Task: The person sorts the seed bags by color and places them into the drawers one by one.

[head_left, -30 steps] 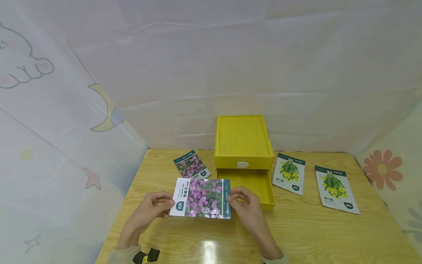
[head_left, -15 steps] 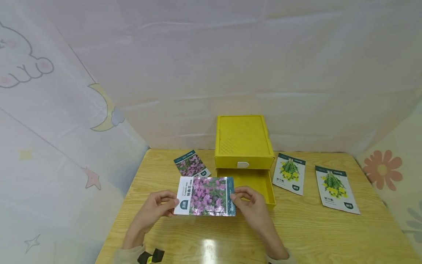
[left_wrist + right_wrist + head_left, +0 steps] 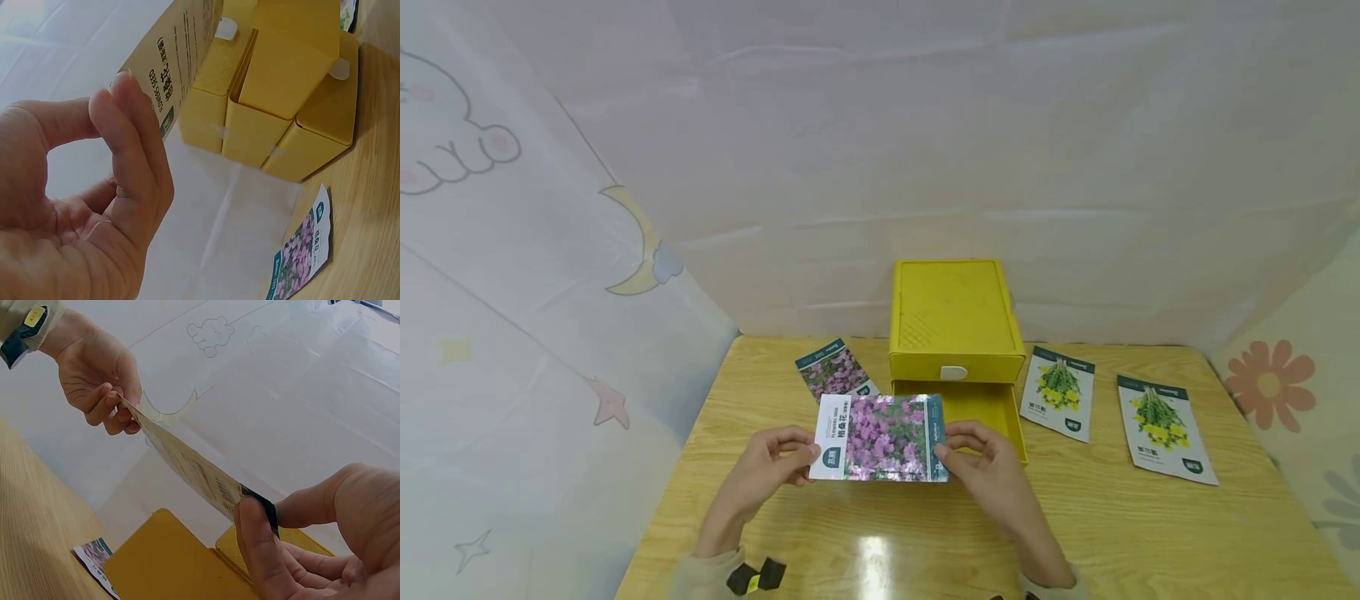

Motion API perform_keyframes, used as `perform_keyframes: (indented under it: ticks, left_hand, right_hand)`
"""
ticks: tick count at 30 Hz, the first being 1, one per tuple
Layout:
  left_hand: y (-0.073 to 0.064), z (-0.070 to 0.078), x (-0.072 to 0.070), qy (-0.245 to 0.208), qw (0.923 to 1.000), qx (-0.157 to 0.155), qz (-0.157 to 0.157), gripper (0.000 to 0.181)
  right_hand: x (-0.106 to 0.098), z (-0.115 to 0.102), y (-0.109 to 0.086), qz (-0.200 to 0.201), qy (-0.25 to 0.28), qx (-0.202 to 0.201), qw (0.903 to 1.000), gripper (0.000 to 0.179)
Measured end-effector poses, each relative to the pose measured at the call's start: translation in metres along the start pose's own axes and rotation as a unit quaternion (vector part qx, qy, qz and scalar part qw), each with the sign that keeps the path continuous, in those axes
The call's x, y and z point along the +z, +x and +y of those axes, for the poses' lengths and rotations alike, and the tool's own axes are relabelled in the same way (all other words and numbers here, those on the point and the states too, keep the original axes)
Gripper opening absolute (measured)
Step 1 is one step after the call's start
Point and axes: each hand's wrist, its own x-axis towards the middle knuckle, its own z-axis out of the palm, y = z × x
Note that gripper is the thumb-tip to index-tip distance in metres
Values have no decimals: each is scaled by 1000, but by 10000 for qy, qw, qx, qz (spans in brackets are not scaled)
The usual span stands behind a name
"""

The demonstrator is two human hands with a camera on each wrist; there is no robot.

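Note:
Both hands hold up one seed packet (image 3: pixel 887 437) printed with pink-purple flowers, its long side level in the head view. My left hand (image 3: pixel 772 467) pinches the white end between thumb and fingers. At the dark green end, my right hand (image 3: pixel 988 471) pinches the edge the same way. The packet's back shows in the right wrist view. Behind it stands a yellow drawer box (image 3: pixel 955 308) with a drawer (image 3: pixel 992 408) pulled out; the packet covers part of that drawer. A second pink-flower seed packet (image 3: pixel 837 371) lies left of the box, partly covered by the held one.
Two seed packets with yellow flowers, a nearer one (image 3: pixel 1060 392) and a farther one (image 3: pixel 1167 429), lie on the wooden table (image 3: pixel 1150 533) right of the box. A pale printed sheet (image 3: pixel 820 167) rises behind the table and along both sides.
Both hands have carried the held packet slightly right and away from the table's front, further over the open drawer. The other packets and the box have stayed put.

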Motion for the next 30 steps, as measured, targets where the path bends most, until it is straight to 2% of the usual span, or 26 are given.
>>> perform_keyframes:
  ticks: [13,18,25,30]
  left_hand:
    - [10,3,14,-61,9999,-107,119,33]
    - [14,3,18,-99,9998,-10,160,32]
    - [20,3,24,-30,9998,28,184,32]
    - [23,3,30,31,9999,112,95,32]
  right_hand:
    - [-13,0,2,224,-176,115,9995,36]
    - [-18,-2,2,154,-278,-33,9995,38]
    - [-25,-2,-1,-111,160,-101,9998,41]
    - [-32,-1,-4,-234,233,-134,9994,46]
